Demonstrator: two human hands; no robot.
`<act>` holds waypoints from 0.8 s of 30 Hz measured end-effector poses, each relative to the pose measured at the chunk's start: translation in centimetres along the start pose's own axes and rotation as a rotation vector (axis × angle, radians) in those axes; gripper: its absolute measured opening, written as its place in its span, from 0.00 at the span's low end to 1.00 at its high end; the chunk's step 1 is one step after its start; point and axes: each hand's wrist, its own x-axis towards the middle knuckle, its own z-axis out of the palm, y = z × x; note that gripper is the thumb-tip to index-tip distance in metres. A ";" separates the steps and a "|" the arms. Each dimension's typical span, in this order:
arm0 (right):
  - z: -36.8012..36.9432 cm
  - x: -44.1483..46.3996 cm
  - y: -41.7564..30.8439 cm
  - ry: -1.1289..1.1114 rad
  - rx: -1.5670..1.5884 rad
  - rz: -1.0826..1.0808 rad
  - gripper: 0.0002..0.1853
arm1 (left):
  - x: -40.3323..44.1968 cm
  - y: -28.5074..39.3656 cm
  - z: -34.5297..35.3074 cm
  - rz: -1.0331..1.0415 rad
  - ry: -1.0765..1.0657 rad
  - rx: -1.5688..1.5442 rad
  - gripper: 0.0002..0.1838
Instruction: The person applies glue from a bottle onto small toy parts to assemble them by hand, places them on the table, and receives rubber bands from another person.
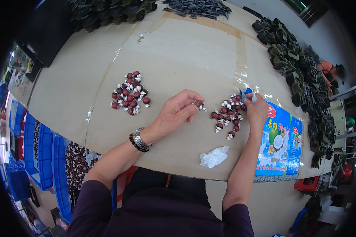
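Observation:
My left hand pinches a small dark-red and white figure between thumb and fingertips, above the middle of the table. To the right, my right hand is closed around a small white-tipped object, mostly covered by the fingers. A blue piece shows beside these fingertips; whether they touch it I cannot tell. Just left of the right hand lies a loose pile of similar figures, round and dark red with white parts. Another pile of them sits farther left.
A crumpled white tissue lies near the front edge. A blue printed cardboard sheet is taped down at right. Dark green toy vehicles line the right side; dark parts lie at the back. Blue bins stand at left.

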 end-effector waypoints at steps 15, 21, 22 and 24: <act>0.1 -5.6 -6.6 -0.057 1.234 -0.244 0.05 | 0.1 0.0 0.1 -0.042 -0.024 -0.074 0.09; 0.8 -6.4 -7.1 -0.249 0.985 -0.649 0.10 | 0.1 -0.7 -0.2 -0.032 -0.034 -0.061 0.14; 0.6 -6.4 -7.2 -0.249 0.985 -0.651 0.10 | 0.1 -0.8 -0.2 -0.047 -0.024 -0.116 0.14; 0.2 -6.5 -7.4 -0.301 0.909 -0.695 0.14 | 0.2 -0.6 -0.3 -0.060 -0.009 -0.170 0.15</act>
